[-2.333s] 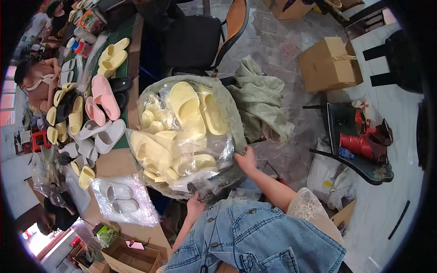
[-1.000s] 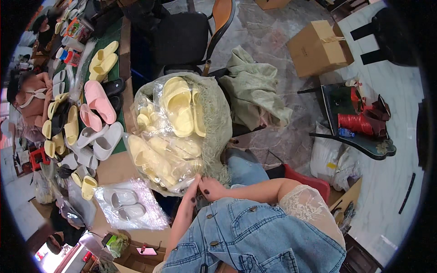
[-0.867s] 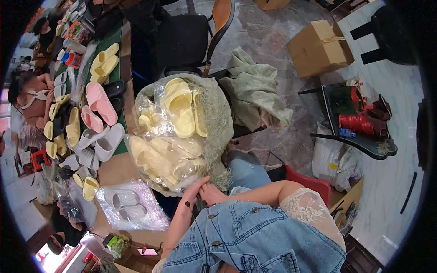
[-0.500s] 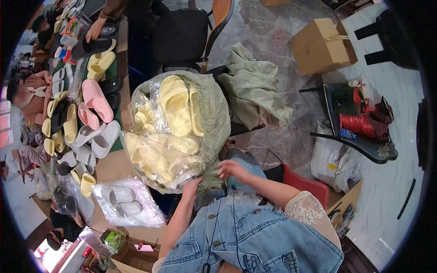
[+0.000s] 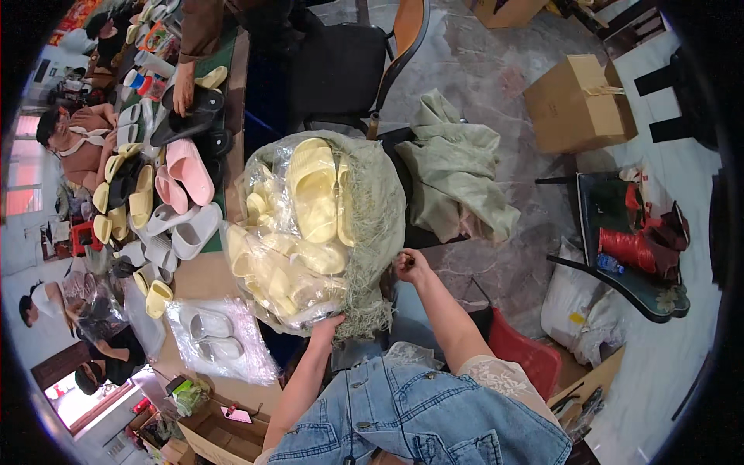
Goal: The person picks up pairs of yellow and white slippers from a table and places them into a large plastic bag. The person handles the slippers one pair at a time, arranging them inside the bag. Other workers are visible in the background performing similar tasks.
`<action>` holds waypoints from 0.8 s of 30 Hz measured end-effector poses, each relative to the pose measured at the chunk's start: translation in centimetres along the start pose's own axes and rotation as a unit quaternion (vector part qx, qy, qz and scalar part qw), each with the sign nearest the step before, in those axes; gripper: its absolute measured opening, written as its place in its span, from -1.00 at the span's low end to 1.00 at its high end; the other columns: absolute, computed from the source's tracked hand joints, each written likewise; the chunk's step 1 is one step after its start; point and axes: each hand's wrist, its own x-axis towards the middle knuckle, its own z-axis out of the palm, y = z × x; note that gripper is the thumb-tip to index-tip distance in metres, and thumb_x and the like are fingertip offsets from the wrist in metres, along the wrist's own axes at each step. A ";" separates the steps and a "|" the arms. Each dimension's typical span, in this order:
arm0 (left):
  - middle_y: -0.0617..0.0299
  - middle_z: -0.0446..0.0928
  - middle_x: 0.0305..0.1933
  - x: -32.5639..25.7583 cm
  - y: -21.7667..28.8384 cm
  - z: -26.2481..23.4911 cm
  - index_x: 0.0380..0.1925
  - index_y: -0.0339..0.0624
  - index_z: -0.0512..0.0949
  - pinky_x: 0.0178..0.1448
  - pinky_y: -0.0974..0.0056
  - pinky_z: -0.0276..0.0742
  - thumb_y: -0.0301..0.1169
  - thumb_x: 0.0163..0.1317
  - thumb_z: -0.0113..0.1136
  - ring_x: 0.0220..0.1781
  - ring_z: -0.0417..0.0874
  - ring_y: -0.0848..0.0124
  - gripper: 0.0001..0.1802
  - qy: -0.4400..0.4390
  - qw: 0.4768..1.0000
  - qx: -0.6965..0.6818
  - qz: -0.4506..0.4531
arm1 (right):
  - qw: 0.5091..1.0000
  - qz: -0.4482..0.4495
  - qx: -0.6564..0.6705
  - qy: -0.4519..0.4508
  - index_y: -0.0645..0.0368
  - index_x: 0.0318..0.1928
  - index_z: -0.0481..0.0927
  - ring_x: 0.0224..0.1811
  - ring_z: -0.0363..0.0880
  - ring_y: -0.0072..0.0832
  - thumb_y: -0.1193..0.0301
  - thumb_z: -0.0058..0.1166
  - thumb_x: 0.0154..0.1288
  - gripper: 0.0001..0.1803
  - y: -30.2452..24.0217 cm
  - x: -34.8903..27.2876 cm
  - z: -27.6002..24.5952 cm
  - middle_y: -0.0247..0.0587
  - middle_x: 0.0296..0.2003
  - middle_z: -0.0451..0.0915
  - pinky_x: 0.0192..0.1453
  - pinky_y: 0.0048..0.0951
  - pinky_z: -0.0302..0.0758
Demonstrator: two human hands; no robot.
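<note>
A pale green woven sack with frayed edges stands open in front of me. Clear plastic bags of pale yellow slides fill it. My left hand is closed on the sack's near rim, its fingertips partly hidden. At the sack's right edge is my right hand, its fingers curled in. What those fingers hold, if anything, is too small to make out. Left of the sack, a clear bag with a pair of white slides lies on the table.
Loose slides in pink, grey and yellow crowd the left table, where another person's hand touches a black slide. A crumpled green cloth lies behind the sack. Around me stand a black chair, a red chair and cardboard boxes.
My right hand has moved up and right along the sack's side, its fingers now more curled. My left hand stays at the near rim. The whole view has shifted slightly.
</note>
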 end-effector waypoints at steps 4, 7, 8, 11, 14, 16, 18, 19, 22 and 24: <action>0.03 0.61 -0.08 -1.8 1.9 1.0 -0.01 -0.41 0.52 0.00 0.14 0.56 -0.47 0.18 0.20 -0.09 0.65 0.20 -0.63 0.009 0.998 -0.041 -0.049 | 0.997 0.008 0.046 -0.054 0.03 -0.61 0.27 -0.73 0.10 -0.62 0.42 -0.05 0.36 -0.65 -3.0 -0.8 -0.9 -0.40 -0.70 0.30 -0.66 -0.54 0.03; 0.07 0.59 -0.06 -2.4 2.7 1.3 0.01 -0.35 0.51 0.04 0.15 0.54 -0.52 0.13 0.24 -0.07 0.62 0.22 -0.60 -0.001 0.994 -0.067 -0.085 | 0.991 0.026 0.067 -0.110 0.05 -0.61 0.26 -0.73 0.06 -0.63 0.46 -0.04 0.32 -0.67 -5.3 -2.9 -0.8 -0.41 -0.70 0.28 -0.65 -0.55 -0.01; 0.07 0.59 -0.06 -2.3 2.5 1.1 0.00 -0.36 0.51 0.03 0.15 0.54 -0.52 0.13 0.25 -0.07 0.62 0.22 -0.60 -0.001 0.995 -0.062 -0.081 | 0.990 0.030 0.085 -0.111 0.04 -0.61 0.26 -0.73 0.08 -0.63 0.47 -0.04 0.29 -0.69 -6.0 -3.6 -0.8 -0.44 -0.71 0.28 -0.64 -0.56 0.02; 0.08 0.60 -0.07 -3.8 4.1 2.3 -0.01 -0.37 0.52 0.03 0.16 0.54 -0.51 0.13 0.25 -0.09 0.63 0.23 -0.61 0.014 0.996 -0.051 -0.077 | 0.987 0.022 0.112 -0.111 0.03 -0.62 0.26 -0.73 0.12 -0.65 0.51 -0.03 0.22 -0.71 -8.8 -5.0 -0.5 -0.49 -0.73 0.25 -0.64 -0.58 0.07; 0.02 0.62 -0.11 -4.0 4.0 2.4 -0.04 -0.42 0.52 -0.01 0.13 0.57 -0.46 0.17 0.22 -0.14 0.66 0.19 -0.64 0.026 0.998 -0.030 -0.046 | 0.989 -0.037 0.121 -0.080 0.02 -0.64 0.24 -0.74 0.11 -0.66 0.53 0.00 0.18 -0.69 -12.2 -6.5 -1.6 -0.50 -0.73 0.23 -0.65 -0.59 0.05; -0.01 0.63 -0.13 -3.4 3.1 1.7 -0.06 -0.44 0.52 -0.03 0.11 0.58 -0.44 0.19 0.19 -0.16 0.67 0.17 -0.64 0.024 0.999 -0.023 -0.038 | 0.984 -0.062 0.136 -0.093 0.03 -0.66 0.24 -0.75 0.10 -0.64 0.54 0.02 0.18 -0.67 -15.8 -7.3 -4.6 -0.48 -0.73 0.27 -0.67 -0.56 0.03; 0.00 0.63 -0.14 -2.8 2.8 1.5 -0.06 -0.44 0.53 -0.02 0.11 0.58 -0.44 0.18 0.19 -0.16 0.67 0.17 -0.65 0.021 0.998 -0.036 -0.046 | 0.975 -0.078 0.198 -0.070 0.04 -0.65 0.23 -0.74 0.07 -0.61 0.51 -0.01 0.25 -0.65 -18.4 -10.0 -6.2 -0.42 -0.70 0.25 -0.68 -0.56 0.02; -0.01 0.63 -0.13 -3.1 3.1 1.6 -0.06 -0.44 0.53 -0.02 0.11 0.58 -0.45 0.18 0.18 -0.15 0.67 0.17 -0.65 0.018 0.999 -0.018 -0.045 | 0.960 -0.119 0.241 -0.073 0.04 -0.64 0.23 -0.73 0.10 -0.61 0.48 -0.02 0.27 -0.65 -19.3 -10.8 -7.5 -0.42 -0.70 0.24 -0.69 -0.57 0.00; 0.00 0.63 -0.12 -3.8 4.1 2.1 -0.06 -0.43 0.53 -0.02 0.10 0.58 -0.45 0.18 0.17 -0.15 0.67 0.17 -0.65 -0.005 0.999 -0.024 -0.035 | 0.946 -0.144 0.282 -0.064 0.03 -0.62 0.26 -0.78 0.10 -0.61 0.44 -0.02 0.28 -0.68 -23.2 -12.6 -12.6 -0.44 -0.73 0.22 -0.71 -0.58 -0.01; 0.03 0.62 -0.10 -3.5 4.4 1.9 -0.05 -0.40 0.53 0.00 0.13 0.57 -0.44 0.18 0.19 -0.12 0.66 0.20 -0.65 -0.022 0.997 -0.035 -0.061 | 0.932 -0.216 0.286 -0.059 0.02 -0.63 0.26 -0.79 0.11 -0.61 0.43 0.00 0.27 -0.68 -25.1 -12.4 -17.0 -0.45 -0.73 0.24 -0.73 -0.59 0.01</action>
